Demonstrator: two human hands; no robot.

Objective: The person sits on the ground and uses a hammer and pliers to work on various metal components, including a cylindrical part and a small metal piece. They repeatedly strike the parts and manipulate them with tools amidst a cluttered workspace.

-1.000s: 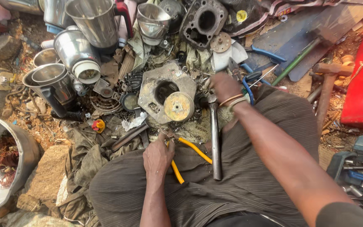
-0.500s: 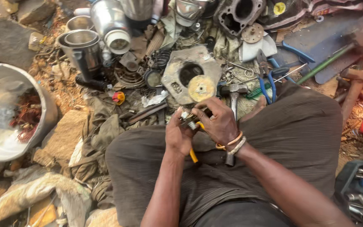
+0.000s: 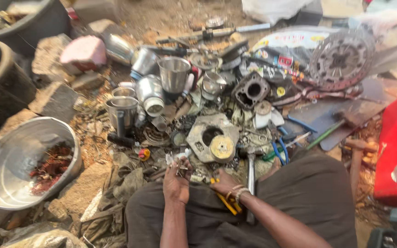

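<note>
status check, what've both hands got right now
Left hand pinching a small metal part. Right hand on yellow-handled pliers. Grey housing just ahead.

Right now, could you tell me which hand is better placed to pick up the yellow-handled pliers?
Probably the right hand: it rests right on the yellow-handled pliers in the lap, while the left hand is holding up a small metal part.

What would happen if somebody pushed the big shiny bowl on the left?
The big shiny bowl looks like thin metal, so it is probably light and would slide or rock. It already sits tilted on rubble, so it might tip and spill the reddish scraps inside.
</note>
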